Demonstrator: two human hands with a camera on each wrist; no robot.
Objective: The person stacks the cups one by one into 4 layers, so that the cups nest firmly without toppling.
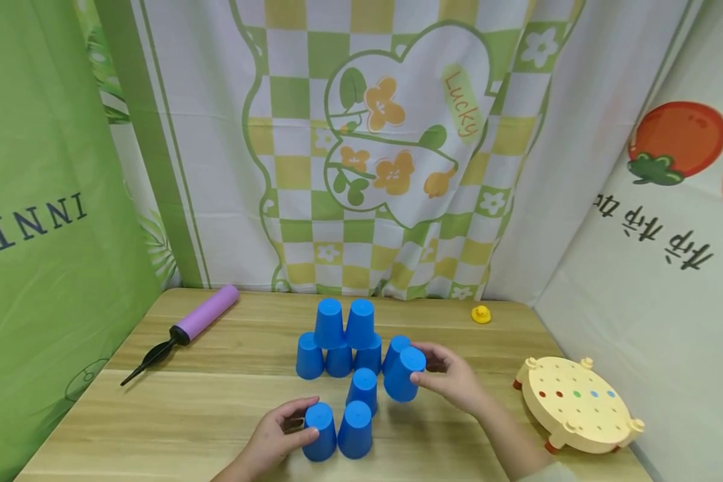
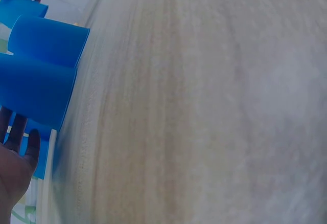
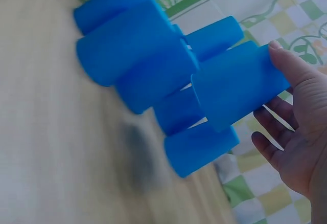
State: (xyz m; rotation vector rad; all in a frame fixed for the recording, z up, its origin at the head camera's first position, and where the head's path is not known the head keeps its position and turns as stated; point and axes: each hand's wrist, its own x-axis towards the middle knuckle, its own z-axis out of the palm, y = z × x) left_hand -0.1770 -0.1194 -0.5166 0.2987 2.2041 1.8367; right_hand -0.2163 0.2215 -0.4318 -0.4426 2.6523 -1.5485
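Observation:
Several blue plastic cups stand upside down on the wooden table (image 1: 229, 375). My right hand (image 1: 454, 378) pinches a blue cup (image 1: 405, 375) by its side, thumb in front and fingers behind. In the right wrist view that held cup (image 3: 240, 86) is clear of the table, overlapping the others. Behind it stands another cup (image 1: 397, 349). My left hand (image 1: 277, 432) grips the front left cup (image 1: 320, 432), thumb on the near side. Beside this is a second front cup (image 1: 355, 430), with one more cup (image 1: 363, 388) just behind.
At the back, two cups (image 1: 345, 325) sit on a row of three cups (image 1: 339, 361). A purple hand pump (image 1: 207, 314) lies at the left. To the right are a yellow duck (image 1: 480, 314) and a cream pegged board (image 1: 578, 405). Curtains (image 1: 397, 254) border the table.

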